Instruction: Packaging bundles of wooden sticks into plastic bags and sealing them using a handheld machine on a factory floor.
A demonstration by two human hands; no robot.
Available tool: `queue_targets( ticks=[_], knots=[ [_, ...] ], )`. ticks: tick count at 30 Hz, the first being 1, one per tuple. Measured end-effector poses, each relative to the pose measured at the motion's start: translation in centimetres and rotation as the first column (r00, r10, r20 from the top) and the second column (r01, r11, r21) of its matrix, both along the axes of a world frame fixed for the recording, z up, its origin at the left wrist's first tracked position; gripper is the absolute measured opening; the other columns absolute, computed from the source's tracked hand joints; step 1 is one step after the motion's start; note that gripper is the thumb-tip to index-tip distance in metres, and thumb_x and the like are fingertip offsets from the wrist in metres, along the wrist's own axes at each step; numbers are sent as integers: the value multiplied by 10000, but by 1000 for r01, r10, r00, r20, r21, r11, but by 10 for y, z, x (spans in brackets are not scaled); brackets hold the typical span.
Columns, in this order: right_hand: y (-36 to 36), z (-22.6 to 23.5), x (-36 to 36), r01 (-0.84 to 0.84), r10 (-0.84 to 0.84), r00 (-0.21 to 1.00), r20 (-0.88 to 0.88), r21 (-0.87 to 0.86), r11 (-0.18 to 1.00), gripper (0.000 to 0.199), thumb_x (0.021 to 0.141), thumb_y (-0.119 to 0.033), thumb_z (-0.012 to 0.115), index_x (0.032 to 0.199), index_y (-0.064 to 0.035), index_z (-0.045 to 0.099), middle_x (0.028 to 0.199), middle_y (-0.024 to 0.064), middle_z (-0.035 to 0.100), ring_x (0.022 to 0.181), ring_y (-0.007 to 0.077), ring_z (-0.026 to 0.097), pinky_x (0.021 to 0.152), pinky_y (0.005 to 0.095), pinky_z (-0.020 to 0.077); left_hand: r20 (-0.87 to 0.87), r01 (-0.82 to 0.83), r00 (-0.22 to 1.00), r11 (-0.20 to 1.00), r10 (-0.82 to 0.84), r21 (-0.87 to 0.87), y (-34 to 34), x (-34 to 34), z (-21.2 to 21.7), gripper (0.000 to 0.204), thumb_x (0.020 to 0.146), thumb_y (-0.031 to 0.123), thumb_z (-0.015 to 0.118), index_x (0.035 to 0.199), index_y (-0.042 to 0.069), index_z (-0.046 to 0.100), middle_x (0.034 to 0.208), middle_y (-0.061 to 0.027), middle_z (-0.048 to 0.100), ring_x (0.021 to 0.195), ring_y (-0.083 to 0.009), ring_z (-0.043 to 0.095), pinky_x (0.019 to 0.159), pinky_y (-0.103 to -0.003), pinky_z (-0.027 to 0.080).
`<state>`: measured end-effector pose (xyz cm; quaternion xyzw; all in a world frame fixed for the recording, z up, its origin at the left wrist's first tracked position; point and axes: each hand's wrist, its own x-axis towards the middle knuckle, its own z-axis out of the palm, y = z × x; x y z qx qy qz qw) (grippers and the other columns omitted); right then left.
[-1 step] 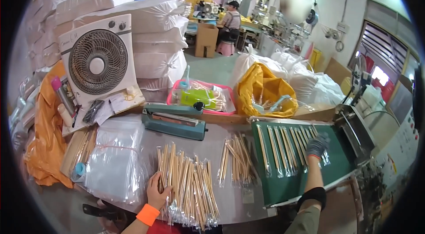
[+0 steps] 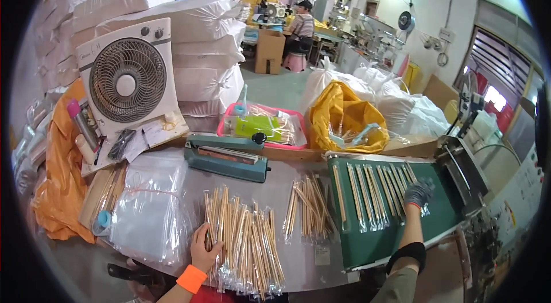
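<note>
A pile of thin wooden sticks in clear sleeves, which look like wrapped chopsticks (image 2: 247, 234), lies at the table's front edge. My bare left hand (image 2: 205, 247), with an orange wristband, rests against the pile's left side, thumb and fingers apart. Over the green belt (image 2: 373, 251) on the right, my right hand (image 2: 419, 193) wears a grey glove. Its bent fingers are on the wrapped sticks at the right end of a row (image 2: 367, 197); the glove partly hides those sticks. A smaller bunch of wrapped sticks (image 2: 307, 208) lies between pile and belt.
A teal bag sealer (image 2: 227, 159) stands behind the pile. Clear plastic bags (image 2: 149, 211) lie left, below a fan (image 2: 124, 85). A pink tray (image 2: 261, 143) and a yellow sack (image 2: 344, 119) stand at the back. A metal machine (image 2: 459, 168) borders the belt. Two people are farther off.
My right hand has shifted slightly right along the belt, and the wrapped sticks under it lie a little farther right. My left hand stays in place.
</note>
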<state>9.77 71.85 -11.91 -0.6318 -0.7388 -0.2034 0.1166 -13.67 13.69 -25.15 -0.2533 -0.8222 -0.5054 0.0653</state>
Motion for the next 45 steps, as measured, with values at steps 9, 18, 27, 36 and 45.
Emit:
queue_targets(
  ticks=[9, 18, 27, 36, 45],
  knots=[
    [41, -56, 6, -326, 299, 902, -312, -39, 945, 385, 827, -375, 462, 817, -25, 622, 859, 199, 609, 803, 387, 572, 720, 463, 449, 4, 22, 1000, 999, -22, -28, 45, -19, 3, 594, 692, 196, 679, 1210, 9, 456, 1173, -177, 479, 1087, -329, 449, 940, -379, 356],
    [-168, -51, -113, -846, 831, 519, -201, 17, 533, 365, 774, -295, 539, 1008, -15, 562, 1011, 211, 561, 968, 354, 520, 906, 441, 380, -31, 85, 996, 996, -85, 0, 77, -23, -1, 569, 723, 204, 670, 1206, -7, 455, 1190, -170, 468, 1103, -291, 454, 945, -349, 358],
    [-158, -109, -201, -476, 229, 852, -471, -515, 713, 711, 771, -576, 488, 1136, 34, 505, 1116, 275, 526, 1039, 374, 514, 921, 405, 390, 424, 52, 894, 974, -143, 220, 48, -36, -13, 647, 761, 307, 675, 1242, -29, 402, 1212, -185, 463, 1106, -247, 463, 870, -333, 409],
    [-370, -90, -183, -914, -575, 403, -712, -340, -220, 401, 795, -221, 657, 1120, -26, 526, 964, 49, 594, 854, 118, 545, 739, 272, 472, 617, 126, 446, 728, -648, 674, 67, -31, 55, 553, 734, 144, 712, 1172, -4, 407, 1015, -62, 536, 874, -131, 542, 759, -274, 462],
    [-502, -144, -17, -985, -346, 168, -923, -170, -26, 527, 838, -156, 595, 1280, -9, 350, 1107, 121, 546, 959, 164, 546, 805, 289, 455, 442, 192, 753, 805, -487, 561, -77, 125, 41, 917, 667, 179, 765, 1328, -23, 164, 1290, -170, 354, 1192, -235, 376, 994, -344, 314]
  ],
)
